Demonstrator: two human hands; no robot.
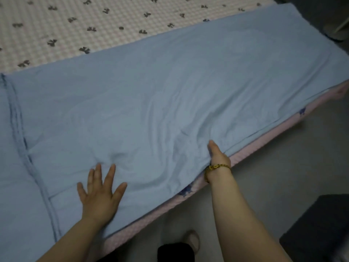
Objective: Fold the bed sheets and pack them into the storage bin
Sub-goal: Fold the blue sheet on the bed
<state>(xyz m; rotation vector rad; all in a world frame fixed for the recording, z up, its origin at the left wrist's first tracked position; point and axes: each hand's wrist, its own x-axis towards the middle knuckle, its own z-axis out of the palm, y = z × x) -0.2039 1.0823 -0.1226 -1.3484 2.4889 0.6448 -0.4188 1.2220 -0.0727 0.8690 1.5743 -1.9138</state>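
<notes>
Head view: one sheet (170, 87), two hands (101, 194) (219, 156)

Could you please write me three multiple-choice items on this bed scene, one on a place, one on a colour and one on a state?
1. Where does the left hand lie?
A) on a pillow
B) flat on the blue sheet
C) on a chair

2. What colour is the bracelet on the right wrist?
A) gold
B) red
C) white

3. What is the right hand doing?
A) hanging free
B) lying flat with its fingers straight
C) gripping the near edge of the blue sheet

Answers: 1 B, its spread fingers lie on the blue cloth. 2 A, the chain looks gold. 3 C, the thumb lies on top and the fingers are tucked under the edge.
</notes>
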